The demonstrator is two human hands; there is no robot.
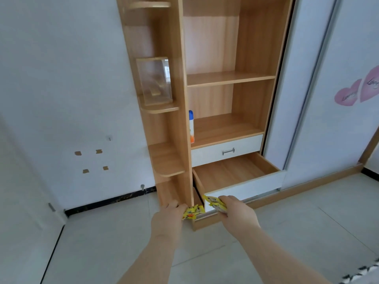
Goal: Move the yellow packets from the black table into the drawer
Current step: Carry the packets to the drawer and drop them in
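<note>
My left hand is closed around a bunch of yellow packets, held low in front of the wooden cabinet's bottom left corner. My right hand grips more yellow packets just in front of the white front panel of the open lower drawer. The drawer is pulled out and its wooden floor shows nothing inside. Both hands are outside the drawer, below its front rim. The black table is not in view.
A shut white upper drawer with a metal handle sits above the open one. A spray can stands on the shelf above. A clear box rests on a side shelf. A sliding door is to the right. Tiled floor lies below.
</note>
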